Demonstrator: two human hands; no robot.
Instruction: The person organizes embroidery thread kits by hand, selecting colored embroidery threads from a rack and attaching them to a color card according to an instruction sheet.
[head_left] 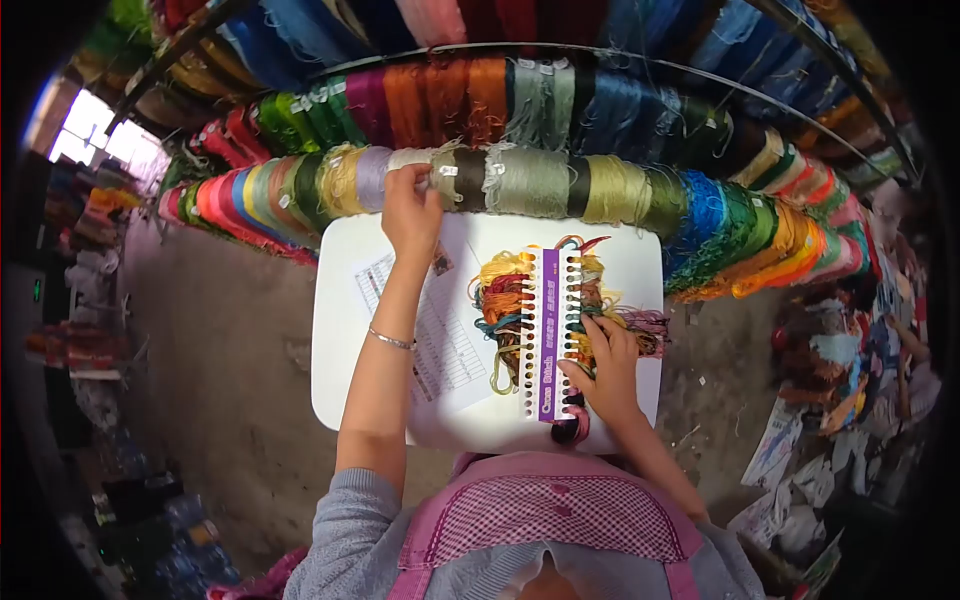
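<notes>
"Two hands busy at once, from where I stand. What's the left one [412, 215] doing up there?"

"It's up at the top centre of the frame, fingers drawn close together, their tips against the pale skein [408, 158] on the long row of hanging thread. Whether they're pinching a strand, I can't tell; the tips are buried in it."

"And the right one [612, 370]?"

"Right of centre, lying over the right edge of the punched card [549, 330]. Thumb and fingers are spread apart, touching the card and the coloured threads [595, 290] looped along that side. I see no firm pinch."

"So the card's on the table [335, 370]?"

"Yes, flat on the white top, just right of the frame's centre, upright to our eye, purple strip down its middle. A printed sheet [450, 345] lies to its left, partly beneath the left forearm."

"Which step would you call it?"

"I'd judge it's picking out thread by colour from the row, with the card kept under the other hand."

"What would a clean pull call for?"

"A sure pinch on just the wanted strands, I'd say, drawn away gently so the neighbouring skeins don't snag, and a light hand on the card so its loops stay in their holes."
</notes>
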